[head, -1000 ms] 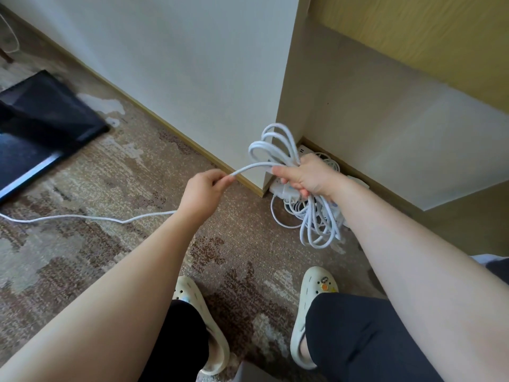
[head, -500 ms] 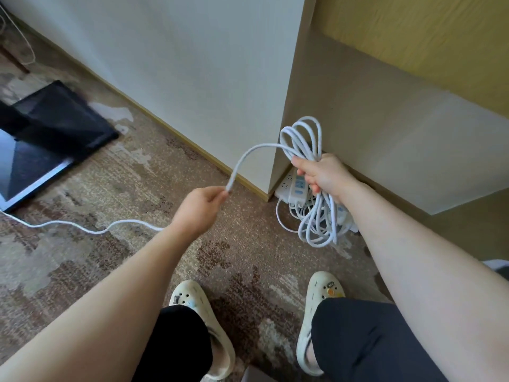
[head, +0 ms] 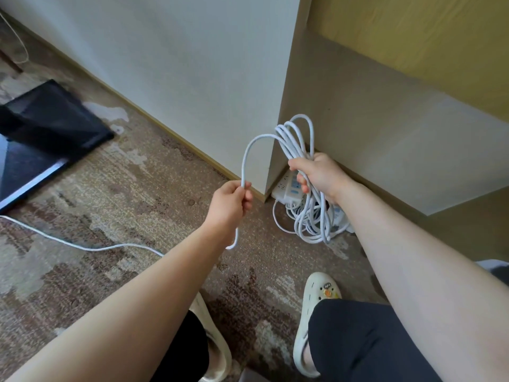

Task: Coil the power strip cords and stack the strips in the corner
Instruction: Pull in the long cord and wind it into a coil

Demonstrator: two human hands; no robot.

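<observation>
My right hand point(head: 316, 175) grips a bundle of several white cord loops point(head: 296, 139) that stick up above the fist and hang down below it to the carpet. From the bundle one strand arches left and down into my left hand point(head: 231, 202), which pinches it. Past that hand the loose cord point(head: 82, 245) trails left across the carpet. White power strips point(head: 289, 188) lie on the floor in the corner behind my right hand, partly hidden by it and by the hanging loops.
A white wall panel and a beige cabinet side meet at the corner point(head: 268, 172). A black flat panel point(head: 41, 139) lies on the carpet at left. My two feet in cream clogs point(head: 314, 301) stand near the bottom edge.
My left hand has come up and right, close to the bundle, so the strand now forms a tall arch. My right hand stays put with the loops.
</observation>
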